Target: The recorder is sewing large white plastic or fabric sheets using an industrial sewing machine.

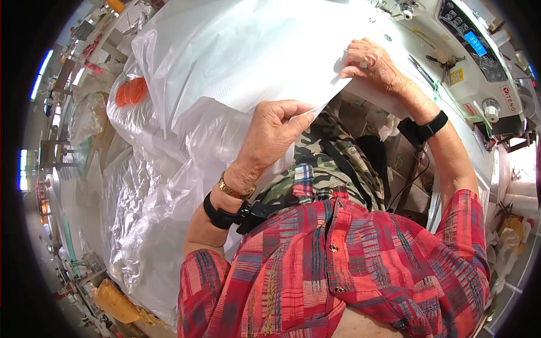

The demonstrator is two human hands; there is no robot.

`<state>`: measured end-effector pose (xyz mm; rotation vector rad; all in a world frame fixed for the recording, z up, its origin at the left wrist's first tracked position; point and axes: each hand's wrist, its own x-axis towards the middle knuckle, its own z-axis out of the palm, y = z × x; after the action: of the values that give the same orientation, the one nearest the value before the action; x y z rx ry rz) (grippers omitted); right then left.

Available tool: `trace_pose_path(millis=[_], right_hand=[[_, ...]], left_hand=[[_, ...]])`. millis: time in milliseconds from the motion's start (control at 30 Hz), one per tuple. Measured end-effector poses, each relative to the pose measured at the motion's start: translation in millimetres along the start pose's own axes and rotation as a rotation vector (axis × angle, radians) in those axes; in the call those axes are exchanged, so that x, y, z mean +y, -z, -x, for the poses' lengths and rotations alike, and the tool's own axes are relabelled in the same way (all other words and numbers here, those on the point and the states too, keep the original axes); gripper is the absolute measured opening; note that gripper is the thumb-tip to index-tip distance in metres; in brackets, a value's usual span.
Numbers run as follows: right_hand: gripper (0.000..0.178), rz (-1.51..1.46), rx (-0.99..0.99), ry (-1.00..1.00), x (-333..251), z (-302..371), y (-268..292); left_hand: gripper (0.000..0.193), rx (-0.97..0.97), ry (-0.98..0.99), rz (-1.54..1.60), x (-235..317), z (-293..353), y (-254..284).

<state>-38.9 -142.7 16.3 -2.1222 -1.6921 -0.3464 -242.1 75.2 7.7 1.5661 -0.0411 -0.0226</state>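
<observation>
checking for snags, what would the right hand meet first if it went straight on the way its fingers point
Probably the white sheet, spread to the left of the right hand, which pinches its edge; depth is unclear, so it might skim over it.

The left hand (269,134) pinches the edge of the white sheet (265,62) between thumb and fingers; the right hand (373,65), farther up, grips the same edge. It runs straight between them, above camouflage trousers (332,160). Crumpled plastic (149,208) spreads at left; a sewing machine (468,79) stands at right.
</observation>
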Motion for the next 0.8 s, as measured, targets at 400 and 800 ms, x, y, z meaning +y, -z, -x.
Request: trace_pose_path(millis=[400,800], right_hand=[[0.053,0.260,-0.008,-0.214,60,15,8],[0.054,0.325,0.099,-0.618,22,27,-4]], left_hand=[[0.017,-0.124,-0.566,-0.720,-24,2,-16],[0.019,-0.282,-0.755,-0.793,-29,-36,-33]])
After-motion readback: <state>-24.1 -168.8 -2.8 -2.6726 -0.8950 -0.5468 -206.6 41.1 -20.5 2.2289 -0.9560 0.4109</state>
